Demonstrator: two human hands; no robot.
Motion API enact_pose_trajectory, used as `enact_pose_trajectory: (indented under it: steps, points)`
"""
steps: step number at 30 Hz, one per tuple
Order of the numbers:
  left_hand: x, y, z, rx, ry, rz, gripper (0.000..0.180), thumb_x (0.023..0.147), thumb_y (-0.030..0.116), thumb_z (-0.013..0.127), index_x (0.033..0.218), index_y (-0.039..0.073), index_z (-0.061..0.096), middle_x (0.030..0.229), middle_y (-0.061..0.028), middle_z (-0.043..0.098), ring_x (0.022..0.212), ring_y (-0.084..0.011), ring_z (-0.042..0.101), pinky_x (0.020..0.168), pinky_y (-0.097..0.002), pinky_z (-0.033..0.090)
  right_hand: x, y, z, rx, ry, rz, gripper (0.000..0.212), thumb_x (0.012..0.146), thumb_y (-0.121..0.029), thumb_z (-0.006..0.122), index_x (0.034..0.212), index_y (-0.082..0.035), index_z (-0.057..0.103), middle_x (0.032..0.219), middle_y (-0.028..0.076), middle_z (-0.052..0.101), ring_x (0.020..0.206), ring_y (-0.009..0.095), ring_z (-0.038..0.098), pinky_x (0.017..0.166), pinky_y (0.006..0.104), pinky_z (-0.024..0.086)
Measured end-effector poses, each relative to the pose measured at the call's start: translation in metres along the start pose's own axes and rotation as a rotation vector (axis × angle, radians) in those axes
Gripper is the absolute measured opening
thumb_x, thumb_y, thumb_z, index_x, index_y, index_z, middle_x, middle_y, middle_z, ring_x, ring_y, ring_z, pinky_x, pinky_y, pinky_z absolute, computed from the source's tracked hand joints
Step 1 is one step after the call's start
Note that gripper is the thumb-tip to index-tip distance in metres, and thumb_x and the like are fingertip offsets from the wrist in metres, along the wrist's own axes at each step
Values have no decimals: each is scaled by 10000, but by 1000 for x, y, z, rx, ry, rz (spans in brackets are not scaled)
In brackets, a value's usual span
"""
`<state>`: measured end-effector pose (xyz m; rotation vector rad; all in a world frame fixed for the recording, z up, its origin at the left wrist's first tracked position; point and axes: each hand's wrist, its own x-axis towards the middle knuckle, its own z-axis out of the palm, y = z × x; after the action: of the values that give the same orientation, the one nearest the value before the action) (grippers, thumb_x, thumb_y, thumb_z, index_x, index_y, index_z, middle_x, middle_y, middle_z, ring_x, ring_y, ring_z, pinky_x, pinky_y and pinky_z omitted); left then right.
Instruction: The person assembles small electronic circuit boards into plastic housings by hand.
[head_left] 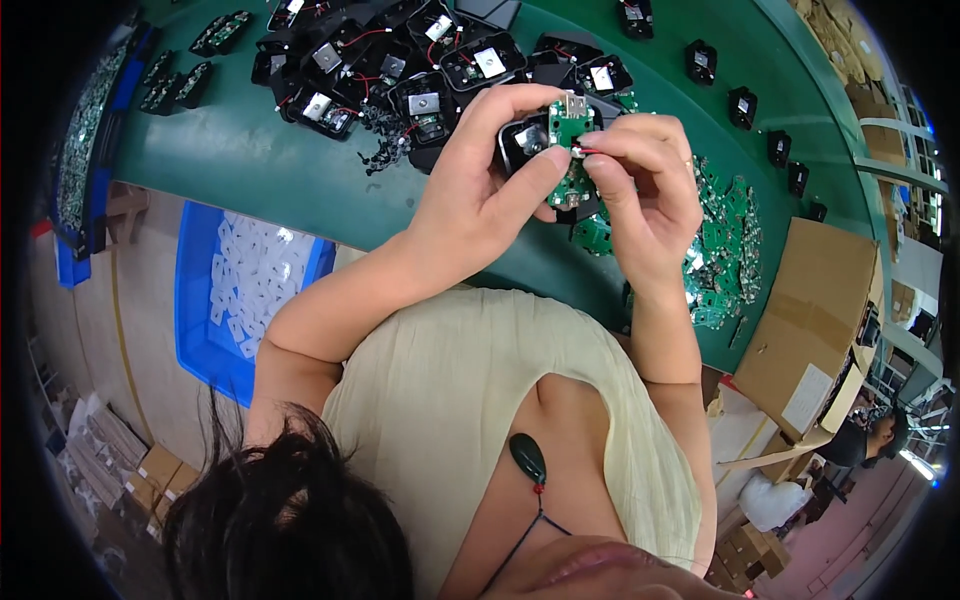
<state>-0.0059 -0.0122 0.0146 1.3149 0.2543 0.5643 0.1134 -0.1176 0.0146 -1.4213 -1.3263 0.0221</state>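
Above the bench, my left hand grips a small green circuit board by its edges, with the thumb on its face. A metal USB socket shows at the board's upper end. Behind the board is a black plastic housing, partly hidden by the board and my fingers; it seems held in the same hand. My right hand pinches a short red wire between thumb and forefinger at the board's middle. The wire's tip and its contact with the board are too small to make out.
Black housings with red wires crowd the green bench beyond my hands. Small black parts lie beside them. Loose circuit boards and a cardboard box are at right. A blue bin of white pieces stands lower left.
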Motion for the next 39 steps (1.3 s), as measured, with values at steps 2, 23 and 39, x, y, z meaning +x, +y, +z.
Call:
enact_pose_trajectory:
  steps: [2,23,39]
  points:
    - [-2,5,1,-38,10,-106,333,863,78,513,1180,21,426,961,-73,543,700,-104,574,519,-209,491,1,-5,-1,45,11,35,126,758,17,636,871,-4,584,832,55,527,672,85,486,505,196,382]
    - [0,27,1,52,3,-410,256,815,96,532,1069,59,527,636,25,514,453,-43,460,386,-175,317,15,-12,-18,103,-273,254,128,689,82,613,781,9,560,719,42,539,562,89,503,479,195,410]
    - [0,19,4,127,35,-264,254,782,89,565,1027,38,521,857,-25,525,537,-56,503,459,-197,394,14,-12,-20,134,-243,296,129,701,84,607,773,7,533,709,30,521,553,78,502,473,193,408]
